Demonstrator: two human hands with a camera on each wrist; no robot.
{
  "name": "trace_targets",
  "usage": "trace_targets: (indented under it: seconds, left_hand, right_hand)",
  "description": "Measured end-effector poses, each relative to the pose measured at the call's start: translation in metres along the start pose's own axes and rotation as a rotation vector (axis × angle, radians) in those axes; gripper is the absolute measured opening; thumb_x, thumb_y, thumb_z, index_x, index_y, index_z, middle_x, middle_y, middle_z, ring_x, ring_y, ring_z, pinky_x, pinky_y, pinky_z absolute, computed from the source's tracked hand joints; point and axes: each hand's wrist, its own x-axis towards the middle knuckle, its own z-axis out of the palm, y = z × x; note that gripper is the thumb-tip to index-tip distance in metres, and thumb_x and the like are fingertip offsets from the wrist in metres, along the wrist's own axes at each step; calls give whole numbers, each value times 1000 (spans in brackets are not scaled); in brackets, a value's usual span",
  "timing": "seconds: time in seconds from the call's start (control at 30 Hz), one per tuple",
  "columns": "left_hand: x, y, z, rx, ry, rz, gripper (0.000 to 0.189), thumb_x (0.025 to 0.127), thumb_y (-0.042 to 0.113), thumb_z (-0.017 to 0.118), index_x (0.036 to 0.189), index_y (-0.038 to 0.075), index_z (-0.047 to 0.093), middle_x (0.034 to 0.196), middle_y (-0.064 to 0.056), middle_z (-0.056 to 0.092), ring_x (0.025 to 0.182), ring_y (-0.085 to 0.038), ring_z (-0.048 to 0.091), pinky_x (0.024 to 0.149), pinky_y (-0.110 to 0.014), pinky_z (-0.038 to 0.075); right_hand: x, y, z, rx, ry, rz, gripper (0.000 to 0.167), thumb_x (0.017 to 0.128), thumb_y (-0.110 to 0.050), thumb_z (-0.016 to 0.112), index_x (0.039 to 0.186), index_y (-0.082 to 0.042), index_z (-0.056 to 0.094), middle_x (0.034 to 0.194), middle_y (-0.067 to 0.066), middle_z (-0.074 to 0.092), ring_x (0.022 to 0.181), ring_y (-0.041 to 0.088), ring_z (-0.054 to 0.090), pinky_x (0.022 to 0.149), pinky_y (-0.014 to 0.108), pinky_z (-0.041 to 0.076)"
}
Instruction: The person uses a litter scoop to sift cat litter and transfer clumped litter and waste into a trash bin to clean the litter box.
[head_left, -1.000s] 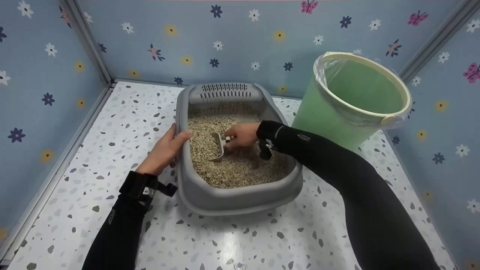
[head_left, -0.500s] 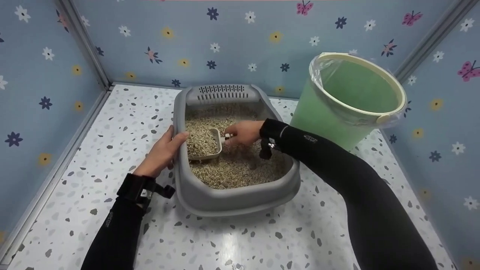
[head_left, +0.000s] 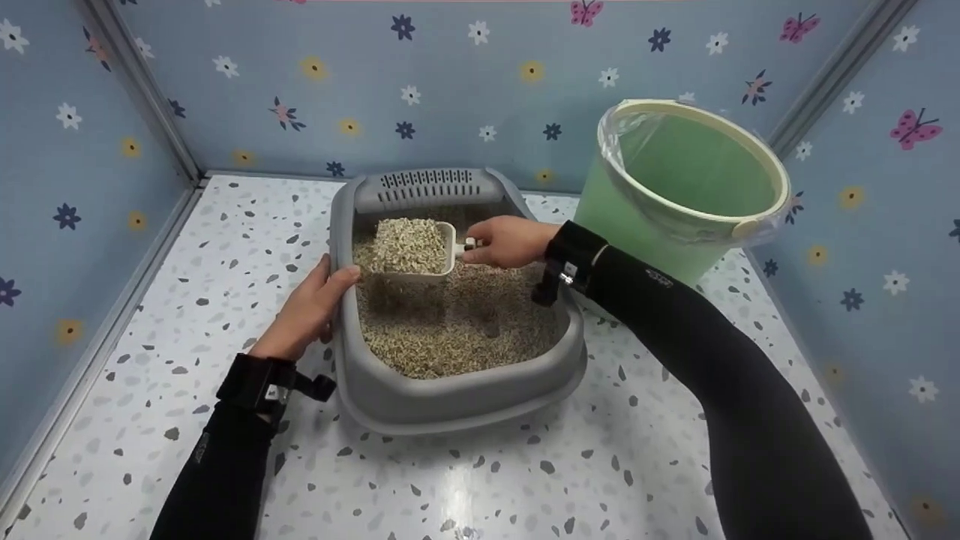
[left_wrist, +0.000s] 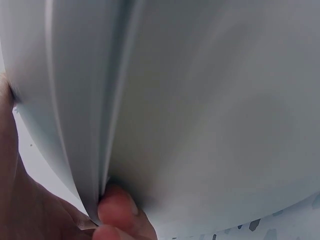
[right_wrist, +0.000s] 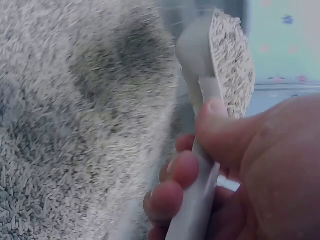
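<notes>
A grey litter box holds a bed of pale pellet litter. My left hand grips its left rim, thumb on top and fingertips curled under the lip in the left wrist view. With my right hand I hold a white litter scoop by its handle, fingers and thumb wrapped round it. Heaped with litter, the scoop hangs above the bed inside the box. In the right wrist view the scoop is seen from the side, its pellets mounded above the rim.
A green bin with a clear liner stands right of the box, behind my right forearm. Flowered blue wall panels close off the back and sides. The box sits on a white speckled surface.
My right hand has lifted the litter scoop out of the litter, from half buried to raised and heaped. The left hand keeps its grip on the rim. The head view has shifted slightly.
</notes>
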Motion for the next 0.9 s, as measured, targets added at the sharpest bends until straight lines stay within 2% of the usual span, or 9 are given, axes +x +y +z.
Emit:
trace_targets:
  seconds: [0.23, 0.43, 0.6, 0.77, 0.9]
  left_hand:
    - [-1, -2, -2, 6, 6, -8, 92, 109, 69, 55, 181, 25, 19, 79, -6, 55, 52, -11, 42, 43, -24, 40]
    - [0, -3, -3, 16, 15, -2, 89, 110, 69, 54, 180, 24, 23, 79, -6, 55, 52, -11, 42, 41, -25, 39]
    - [2, -2, 0, 15, 5, -3, 85, 109, 70, 55, 176, 24, 30, 79, -6, 56, 53, -11, 42, 42, -25, 39]
    - [1, 0, 0, 26, 4, -4, 86, 109, 71, 54, 179, 29, 25, 81, -7, 56, 54, -12, 42, 44, -25, 39]
    - [0, 1, 0, 2, -4, -10, 89, 109, 71, 55, 181, 31, 19, 78, -5, 53, 51, -11, 40, 43, -25, 38]
  right_hand:
    - [-21, -14, 0, 80, 128, 40, 25, 116, -35, 65, 100, -16, 62, 80, -3, 58, 72, 13, 56, 69, 31, 48]
    - [-37, -22, 4, 134, 196, 100, 26, 115, -39, 65, 101, -17, 65, 80, -4, 55, 69, 13, 50, 68, 32, 47]
    - [-47, -25, 3, 177, 247, 104, 27, 115, -38, 64, 100, -16, 64, 76, -5, 55, 65, 12, 50, 64, 30, 47]
    - [-58, -29, -1, 308, 263, 92, 26, 116, -35, 65, 104, -12, 66, 74, -4, 55, 61, 10, 49, 55, 24, 44]
    - [-68, -29, -2, 341, 304, 73, 26, 116, -35, 65, 101, -13, 65, 74, -2, 55, 59, 11, 49, 53, 24, 43]
